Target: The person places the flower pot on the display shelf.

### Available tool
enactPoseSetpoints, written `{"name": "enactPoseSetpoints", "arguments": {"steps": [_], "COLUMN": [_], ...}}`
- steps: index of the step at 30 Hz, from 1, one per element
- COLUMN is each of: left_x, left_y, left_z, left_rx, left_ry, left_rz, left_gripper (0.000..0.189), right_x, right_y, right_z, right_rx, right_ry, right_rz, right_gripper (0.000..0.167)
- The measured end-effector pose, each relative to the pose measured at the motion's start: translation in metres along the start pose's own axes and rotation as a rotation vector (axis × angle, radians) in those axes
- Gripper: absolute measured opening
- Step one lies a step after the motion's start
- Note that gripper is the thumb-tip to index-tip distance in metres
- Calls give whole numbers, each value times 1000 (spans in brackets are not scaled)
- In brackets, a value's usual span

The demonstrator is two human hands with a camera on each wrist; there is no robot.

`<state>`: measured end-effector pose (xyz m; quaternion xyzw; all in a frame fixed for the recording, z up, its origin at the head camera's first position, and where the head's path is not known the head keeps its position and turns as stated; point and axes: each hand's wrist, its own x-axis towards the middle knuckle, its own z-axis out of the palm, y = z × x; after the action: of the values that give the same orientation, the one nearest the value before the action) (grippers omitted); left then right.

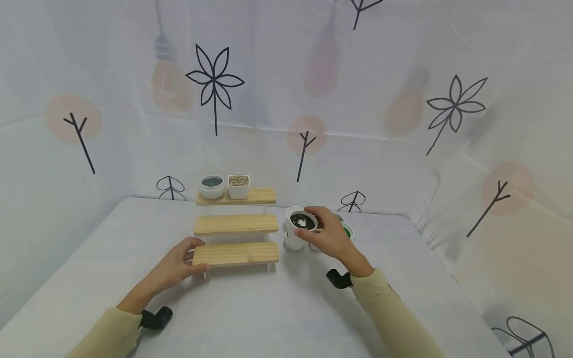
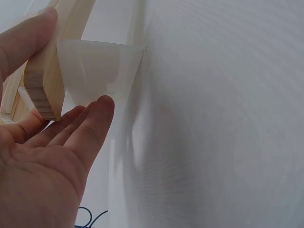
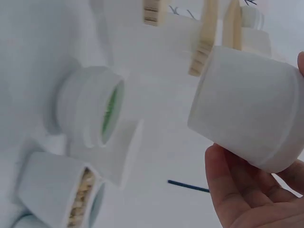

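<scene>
A three-step wooden shelf (image 1: 236, 252) on translucent supports stands on the table. My left hand (image 1: 175, 266) holds the left end of its lowest step, the thumb at the front edge and the fingers round behind. Right of the shelf, my right hand (image 1: 330, 237) grips a round white pot (image 3: 249, 104) between thumb and fingers. Dark filling with a white shape on it (image 1: 302, 222) shows in that pot's mouth. It is held up in front of other white pots and partly hides them. On the top step sit a round pot with grey-green filling (image 1: 212, 187) and a square pot of pebbles (image 1: 238, 187).
Beside the shelf, several white pots stand close together, among them a round one with green filling (image 3: 90, 107) and a square one with tan pebbles (image 3: 54, 187). A patterned white cloth (image 1: 268, 99) hangs behind the table (image 1: 250, 318).
</scene>
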<state>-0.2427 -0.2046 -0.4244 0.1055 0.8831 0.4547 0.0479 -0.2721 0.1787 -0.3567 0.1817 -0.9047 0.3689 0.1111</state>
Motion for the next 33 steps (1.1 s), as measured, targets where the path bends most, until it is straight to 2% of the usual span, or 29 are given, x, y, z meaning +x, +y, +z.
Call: {"name": "enactPoseSetpoints", "arguments": {"steps": [13,20,26,33], "left_x": [2,2,2,2], "left_y": [-2,-3,-4,-4], "left_z": [-1,-1,-2,-2], "left_rx": [1,-4,-10,-7], "left_ry": [3,0,-2,1], "left_rz": [-16,-9,3,-2], "left_gripper": [79,79,77,76], "right_x": [62,93,111,122], "right_y": [-33,-42,-48,-55], "right_z": [-4,4,12,24], "right_rx": [77,94,109,110], "right_ry": [11,5,-9,-27], "right_rz": [-35,-60,-65,-72], "right_gripper": [69,68,69,70]}}
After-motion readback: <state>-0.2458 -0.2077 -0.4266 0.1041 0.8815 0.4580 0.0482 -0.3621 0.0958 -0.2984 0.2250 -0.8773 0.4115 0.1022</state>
